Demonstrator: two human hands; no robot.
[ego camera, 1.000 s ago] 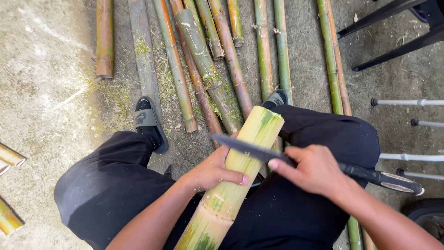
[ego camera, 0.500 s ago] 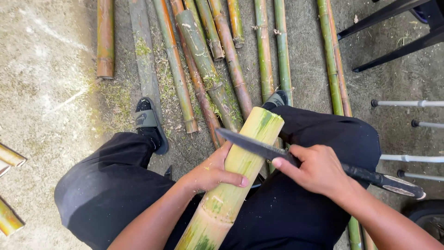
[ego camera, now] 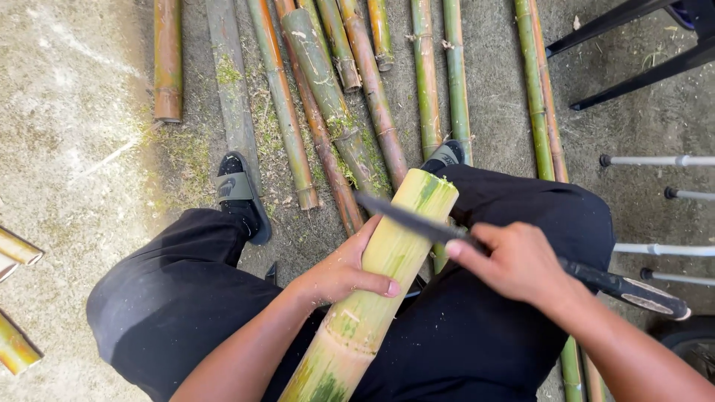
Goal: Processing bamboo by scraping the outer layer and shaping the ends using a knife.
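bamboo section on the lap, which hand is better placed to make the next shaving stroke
Right, probably. The right hand already grips the knife, whose blade lies across the bamboo section near its cut end. The left hand wraps the section lower down, steadying it.

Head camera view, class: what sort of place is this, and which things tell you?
Probably an outdoor yard used for bamboo work: bare concrete ground, long bamboo poles laid out, and a thick bamboo section being cut with a knife.

Thick pale-green bamboo section [ego camera: 380, 283] slants across the lap — dark blade [ego camera: 406, 217] laid across it.
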